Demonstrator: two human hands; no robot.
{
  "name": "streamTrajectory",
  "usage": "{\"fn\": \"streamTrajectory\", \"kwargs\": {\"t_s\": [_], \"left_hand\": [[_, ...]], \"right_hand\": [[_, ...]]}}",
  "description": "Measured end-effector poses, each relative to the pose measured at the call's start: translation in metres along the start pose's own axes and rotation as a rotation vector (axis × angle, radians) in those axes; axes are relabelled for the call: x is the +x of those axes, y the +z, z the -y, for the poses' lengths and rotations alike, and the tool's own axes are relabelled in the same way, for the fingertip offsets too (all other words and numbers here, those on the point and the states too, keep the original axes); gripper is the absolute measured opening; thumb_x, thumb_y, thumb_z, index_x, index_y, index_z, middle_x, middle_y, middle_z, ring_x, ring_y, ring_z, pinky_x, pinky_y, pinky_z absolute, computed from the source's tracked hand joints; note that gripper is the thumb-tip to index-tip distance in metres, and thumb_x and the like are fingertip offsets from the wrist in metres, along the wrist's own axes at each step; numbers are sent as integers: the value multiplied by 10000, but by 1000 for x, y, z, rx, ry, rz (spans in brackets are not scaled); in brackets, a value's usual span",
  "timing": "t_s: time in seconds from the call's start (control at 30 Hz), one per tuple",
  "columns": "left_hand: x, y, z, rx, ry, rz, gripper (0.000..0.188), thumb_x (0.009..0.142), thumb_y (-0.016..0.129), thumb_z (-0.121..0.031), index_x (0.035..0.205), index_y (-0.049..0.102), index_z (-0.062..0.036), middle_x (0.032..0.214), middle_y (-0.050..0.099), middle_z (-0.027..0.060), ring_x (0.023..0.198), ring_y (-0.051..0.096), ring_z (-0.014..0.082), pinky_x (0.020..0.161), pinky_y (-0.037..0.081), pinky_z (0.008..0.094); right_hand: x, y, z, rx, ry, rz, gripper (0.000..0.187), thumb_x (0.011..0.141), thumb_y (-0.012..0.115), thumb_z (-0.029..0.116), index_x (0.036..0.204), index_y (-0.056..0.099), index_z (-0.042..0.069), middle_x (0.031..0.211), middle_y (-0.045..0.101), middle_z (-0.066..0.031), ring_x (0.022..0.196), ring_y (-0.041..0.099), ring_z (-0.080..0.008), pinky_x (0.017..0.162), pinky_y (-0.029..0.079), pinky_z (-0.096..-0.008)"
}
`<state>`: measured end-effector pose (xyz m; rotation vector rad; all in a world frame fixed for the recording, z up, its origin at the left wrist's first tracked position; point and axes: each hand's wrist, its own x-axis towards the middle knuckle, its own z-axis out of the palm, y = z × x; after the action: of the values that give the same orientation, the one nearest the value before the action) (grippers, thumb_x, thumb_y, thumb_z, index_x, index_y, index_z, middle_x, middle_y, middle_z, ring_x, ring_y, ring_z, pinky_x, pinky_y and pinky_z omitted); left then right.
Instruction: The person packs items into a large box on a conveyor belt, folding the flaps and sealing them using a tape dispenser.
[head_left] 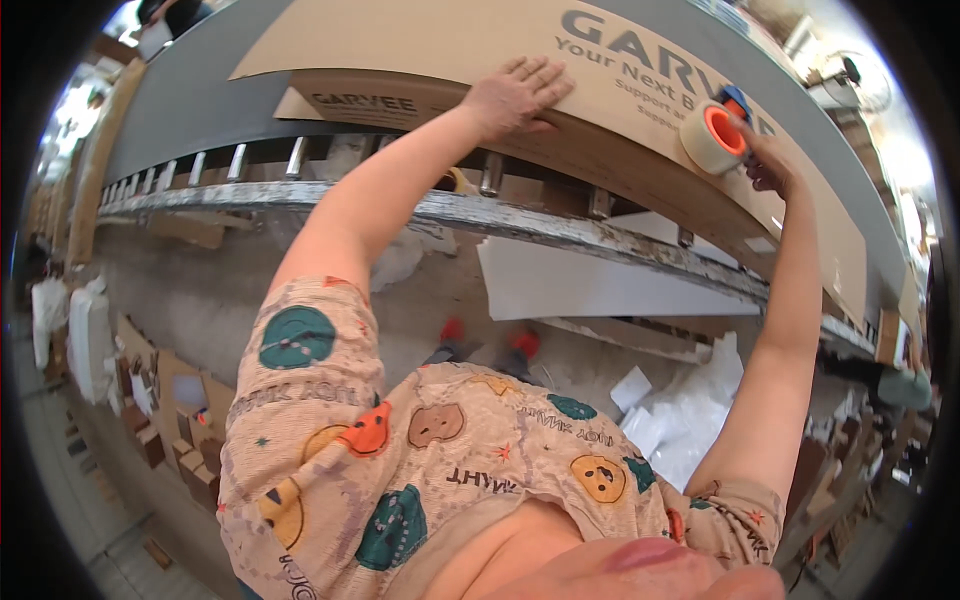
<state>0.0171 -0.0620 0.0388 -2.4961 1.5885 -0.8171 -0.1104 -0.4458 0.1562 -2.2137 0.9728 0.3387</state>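
A long brown cardboard box (420,40) with dark printing lies across the work surface in front of me. My left hand (515,98) rests flat on its top near the close edge, fingers stretched out. At the right, my right hand (768,165) is closed round a tape dispenser with a blue end, loaded with a wide tape roll (705,142) on an orange-red hub. The roll sits against the box top. Below the left part of the top panel, a printed lower part of the box (365,103) shows.
A dark grey belt-like surface (190,105) carries the box. Along its near side runs a worn metal rail (560,235) with short posts. Beneath it are a white sheet (600,280) and crumpled plastic wrap (690,435). Cardboard pieces (190,385) stand at the lower left.
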Motion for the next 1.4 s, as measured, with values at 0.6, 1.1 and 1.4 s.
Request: {"fn": "streamTrajectory", "kwargs": {"t_s": [0.6,1.1,1.4], "left_hand": [[-48,14,11,-8,48,-328,537,811,581,-270,1295,467,-68,1282,522,127,1189,489,311,1034,347,427],[-37,-4,27,-287,171,-412,384,754,538,-113,1121,568,-2,1169,555,163,1131,509,312,993,394,407],[-1,-38,25,-412,292,290,863,716,641,-158,1447,200,-34,1502,240,136,1403,208,252,1151,170,372]], "right_hand": [[-99,147,168,568,-466,20,518,786,660,398,1138,575,27,1038,625,-101,913,632,-177,768,520,-312],[-144,286,99,-485,-133,-328,516,692,639,512,1019,677,116,881,648,-253,865,659,-336,754,531,-412],[-104,260,124,-220,-226,62,477,548,749,398,923,729,103,992,683,-149,963,640,-253,841,501,-345]]}}
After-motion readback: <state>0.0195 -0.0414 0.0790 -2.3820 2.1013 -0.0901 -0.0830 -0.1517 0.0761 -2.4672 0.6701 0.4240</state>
